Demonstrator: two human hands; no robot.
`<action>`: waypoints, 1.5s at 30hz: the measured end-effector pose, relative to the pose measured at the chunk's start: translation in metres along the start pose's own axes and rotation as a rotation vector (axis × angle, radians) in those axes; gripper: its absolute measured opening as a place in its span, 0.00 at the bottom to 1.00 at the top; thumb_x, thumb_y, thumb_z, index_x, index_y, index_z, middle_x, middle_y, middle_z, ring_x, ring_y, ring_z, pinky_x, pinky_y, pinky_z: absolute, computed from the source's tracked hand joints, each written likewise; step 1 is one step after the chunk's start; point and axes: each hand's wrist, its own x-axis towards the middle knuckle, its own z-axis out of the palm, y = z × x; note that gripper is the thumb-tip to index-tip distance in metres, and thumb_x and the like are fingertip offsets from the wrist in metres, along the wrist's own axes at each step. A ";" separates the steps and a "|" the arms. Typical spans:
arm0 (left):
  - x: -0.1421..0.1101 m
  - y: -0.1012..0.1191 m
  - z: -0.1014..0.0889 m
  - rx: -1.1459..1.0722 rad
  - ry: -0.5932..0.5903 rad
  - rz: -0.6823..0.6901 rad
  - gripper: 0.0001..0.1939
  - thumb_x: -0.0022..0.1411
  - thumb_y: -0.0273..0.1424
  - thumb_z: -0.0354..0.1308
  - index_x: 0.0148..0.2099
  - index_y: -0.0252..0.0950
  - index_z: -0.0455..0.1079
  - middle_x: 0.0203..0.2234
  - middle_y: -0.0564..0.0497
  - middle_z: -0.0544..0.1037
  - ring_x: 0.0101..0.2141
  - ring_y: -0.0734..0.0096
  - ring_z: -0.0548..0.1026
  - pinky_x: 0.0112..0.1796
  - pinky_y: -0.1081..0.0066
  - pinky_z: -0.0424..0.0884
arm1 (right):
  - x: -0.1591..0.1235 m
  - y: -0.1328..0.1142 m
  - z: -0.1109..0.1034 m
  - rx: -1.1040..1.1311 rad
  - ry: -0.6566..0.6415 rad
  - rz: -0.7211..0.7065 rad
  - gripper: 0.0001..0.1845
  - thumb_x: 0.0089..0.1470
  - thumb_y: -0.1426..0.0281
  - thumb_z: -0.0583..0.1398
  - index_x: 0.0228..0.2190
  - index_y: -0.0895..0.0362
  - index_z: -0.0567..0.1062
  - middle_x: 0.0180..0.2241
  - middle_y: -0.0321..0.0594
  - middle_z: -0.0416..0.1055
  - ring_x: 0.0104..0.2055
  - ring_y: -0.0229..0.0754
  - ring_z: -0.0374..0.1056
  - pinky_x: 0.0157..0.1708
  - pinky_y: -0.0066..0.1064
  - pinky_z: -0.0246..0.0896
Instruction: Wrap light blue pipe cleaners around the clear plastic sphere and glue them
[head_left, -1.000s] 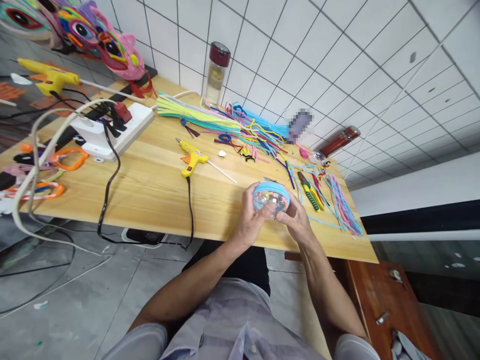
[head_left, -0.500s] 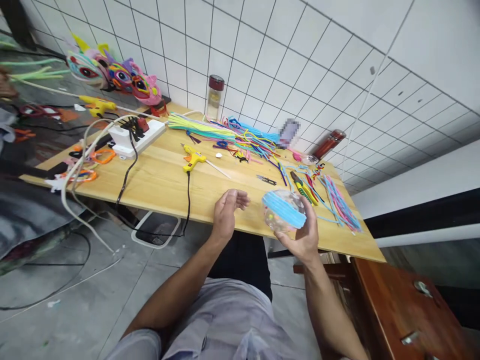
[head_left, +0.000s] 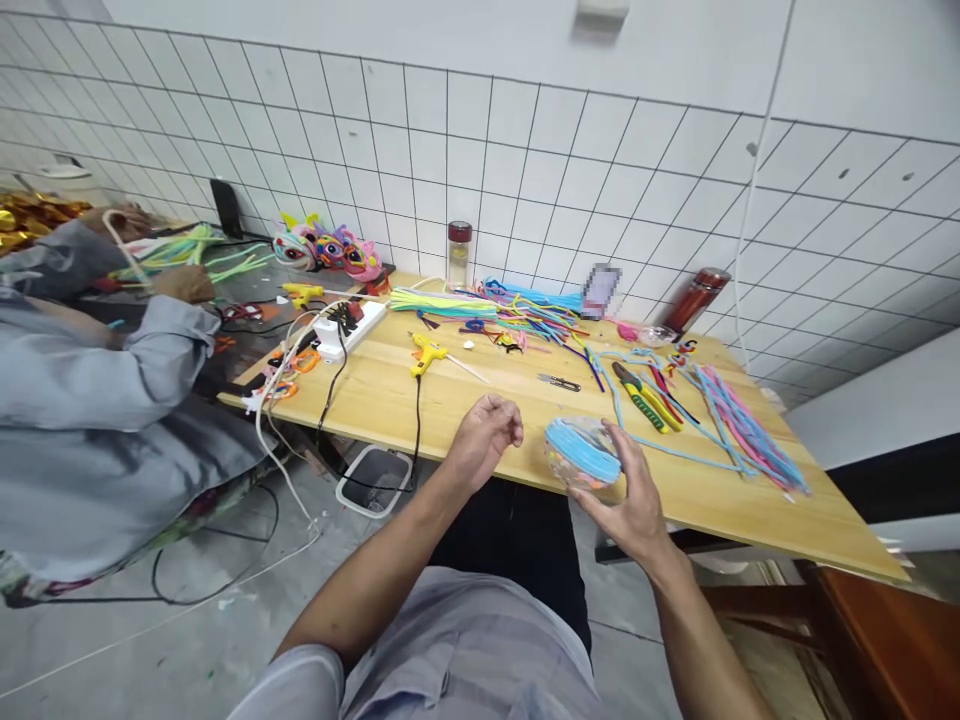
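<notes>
My right hand (head_left: pixel 630 495) is closed around the side of a clear plastic ball (head_left: pixel 559 468), thumb below and fingers above. A wide band of light blue pipe cleaners (head_left: pixel 581 450) covers part of the ball. Small coloured bits show through its clear wall. To the left, apart from the ball, my left hand (head_left: pixel 484 445) is raised at the table's front edge with its fingers curled in toward the thumb. Nothing shows in it. Beyond the hands lie thread snips (head_left: pixel 560 383), pliers with green and yellow handles (head_left: pixel 646 400) and a yellow glue gun (head_left: pixel 427 354).
Bundles of pipe cleaners (head_left: pixel 442 304) lie along the back of the wooden table (head_left: pixel 480 375), others (head_left: pixel 750 430) at the right. A white power strip (head_left: pixel 349 332) with cords stands at left. A co-worker's sleeve (head_left: pixel 105 360) is at far left. A bin (head_left: pixel 375 480) sits below.
My view has swung left and up, bringing the co-worker into sight. The left hand's fingers have curled in more. My right hand still holds the ball, now tilted differently.
</notes>
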 end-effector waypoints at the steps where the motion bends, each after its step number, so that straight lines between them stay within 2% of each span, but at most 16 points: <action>1: 0.009 0.001 -0.004 0.051 0.034 0.002 0.27 0.56 0.50 0.75 0.34 0.39 0.64 0.26 0.56 0.74 0.25 0.75 0.72 0.29 0.72 0.68 | 0.004 0.006 0.004 0.008 -0.024 0.023 0.54 0.60 0.57 0.72 0.78 0.47 0.55 0.70 0.55 0.69 0.69 0.66 0.70 0.65 0.64 0.73; 4: 0.040 0.005 -0.016 0.150 0.116 0.031 0.28 0.63 0.54 0.68 0.28 0.39 0.62 0.20 0.57 0.67 0.22 0.75 0.68 0.28 0.71 0.65 | 0.025 0.026 0.020 0.034 -0.112 0.075 0.53 0.60 0.56 0.72 0.77 0.50 0.56 0.70 0.56 0.69 0.70 0.65 0.70 0.67 0.63 0.72; 6: 0.060 0.007 -0.021 0.224 0.161 0.062 0.28 0.62 0.53 0.70 0.28 0.38 0.64 0.21 0.56 0.69 0.26 0.74 0.69 0.32 0.71 0.66 | 0.045 0.038 0.034 0.049 -0.170 0.080 0.54 0.59 0.54 0.72 0.77 0.51 0.56 0.70 0.57 0.69 0.70 0.65 0.70 0.67 0.63 0.71; 9: 0.081 0.009 -0.021 0.330 0.159 0.059 0.27 0.51 0.49 0.80 0.42 0.37 0.76 0.41 0.48 0.82 0.41 0.66 0.78 0.44 0.68 0.71 | 0.076 0.048 0.052 0.043 -0.212 0.042 0.56 0.61 0.52 0.71 0.78 0.54 0.52 0.71 0.62 0.67 0.72 0.69 0.68 0.67 0.67 0.71; 11: 0.091 0.006 -0.015 0.399 0.088 0.005 0.42 0.44 0.51 0.83 0.57 0.39 0.76 0.60 0.40 0.78 0.53 0.57 0.79 0.50 0.64 0.74 | 0.092 0.051 0.061 0.042 -0.202 0.007 0.58 0.62 0.52 0.70 0.79 0.55 0.48 0.72 0.65 0.66 0.72 0.70 0.67 0.66 0.69 0.70; 13: 0.099 0.002 -0.007 0.433 -0.010 -0.063 0.50 0.44 0.55 0.82 0.65 0.41 0.72 0.68 0.37 0.72 0.59 0.50 0.78 0.53 0.60 0.75 | 0.103 0.052 0.067 0.050 -0.196 -0.031 0.59 0.63 0.54 0.70 0.79 0.55 0.45 0.73 0.65 0.64 0.73 0.69 0.65 0.67 0.68 0.70; 15: 0.108 -0.003 0.001 0.405 -0.072 -0.110 0.49 0.46 0.56 0.80 0.64 0.40 0.72 0.65 0.38 0.76 0.57 0.52 0.79 0.53 0.60 0.76 | 0.110 0.055 0.070 0.059 -0.189 -0.066 0.60 0.63 0.57 0.70 0.80 0.54 0.42 0.73 0.64 0.63 0.74 0.68 0.64 0.68 0.67 0.69; 18: 0.123 -0.007 0.009 0.288 -0.077 -0.150 0.41 0.48 0.53 0.80 0.59 0.39 0.76 0.53 0.45 0.83 0.49 0.60 0.82 0.51 0.65 0.76 | 0.112 0.064 0.074 0.083 -0.165 -0.079 0.66 0.61 0.56 0.72 0.80 0.53 0.37 0.75 0.63 0.59 0.77 0.69 0.60 0.71 0.69 0.65; 20: 0.130 -0.007 0.010 0.204 -0.079 -0.180 0.37 0.50 0.52 0.80 0.56 0.38 0.78 0.50 0.46 0.85 0.46 0.61 0.83 0.47 0.66 0.77 | 0.109 0.072 0.077 0.121 -0.151 -0.047 0.69 0.58 0.54 0.74 0.80 0.52 0.37 0.77 0.63 0.57 0.78 0.70 0.58 0.72 0.70 0.63; 23: 0.136 -0.010 0.007 0.131 -0.082 -0.250 0.35 0.50 0.52 0.80 0.54 0.37 0.80 0.49 0.44 0.86 0.44 0.60 0.84 0.43 0.67 0.79 | 0.103 0.081 0.082 0.190 -0.142 0.011 0.69 0.57 0.51 0.75 0.80 0.52 0.39 0.77 0.63 0.57 0.78 0.69 0.58 0.71 0.68 0.65; 27: 0.135 -0.018 0.004 0.128 -0.087 -0.319 0.34 0.52 0.52 0.79 0.53 0.36 0.82 0.47 0.42 0.88 0.43 0.56 0.86 0.44 0.64 0.82 | 0.099 0.082 0.088 0.232 -0.135 0.044 0.61 0.61 0.51 0.72 0.79 0.53 0.45 0.74 0.62 0.63 0.75 0.67 0.63 0.71 0.66 0.66; 33: 0.129 -0.020 0.004 0.181 -0.120 -0.300 0.34 0.54 0.52 0.78 0.56 0.38 0.80 0.53 0.42 0.87 0.50 0.52 0.85 0.49 0.62 0.81 | 0.098 0.076 0.084 0.227 -0.073 0.018 0.58 0.63 0.52 0.71 0.79 0.52 0.47 0.71 0.61 0.67 0.72 0.67 0.67 0.68 0.65 0.70; 36: 0.124 -0.013 0.002 0.246 -0.110 -0.255 0.39 0.56 0.57 0.75 0.62 0.41 0.77 0.60 0.41 0.82 0.58 0.49 0.82 0.53 0.60 0.80 | 0.098 0.074 0.081 0.214 -0.061 -0.005 0.59 0.62 0.52 0.71 0.79 0.53 0.46 0.71 0.62 0.67 0.72 0.67 0.67 0.68 0.65 0.69; 38: 0.116 -0.008 -0.002 0.352 -0.099 -0.144 0.42 0.58 0.60 0.72 0.67 0.43 0.73 0.66 0.40 0.77 0.64 0.46 0.78 0.57 0.57 0.78 | 0.098 0.073 0.081 0.212 -0.066 -0.006 0.59 0.62 0.52 0.71 0.78 0.53 0.46 0.71 0.62 0.66 0.73 0.68 0.66 0.69 0.66 0.68; 41: 0.101 0.000 -0.012 0.599 -0.151 0.095 0.43 0.62 0.56 0.72 0.73 0.47 0.66 0.75 0.40 0.66 0.72 0.43 0.68 0.65 0.50 0.73 | 0.098 0.070 0.080 0.240 -0.053 -0.020 0.58 0.62 0.52 0.71 0.78 0.53 0.47 0.71 0.62 0.66 0.73 0.68 0.66 0.68 0.66 0.69; 45: 0.092 0.007 -0.030 0.855 -0.293 0.288 0.43 0.66 0.50 0.72 0.76 0.51 0.61 0.79 0.40 0.57 0.77 0.42 0.58 0.70 0.44 0.68 | 0.101 0.067 0.077 0.323 -0.055 -0.037 0.58 0.61 0.52 0.72 0.78 0.53 0.49 0.70 0.63 0.67 0.72 0.67 0.67 0.68 0.66 0.69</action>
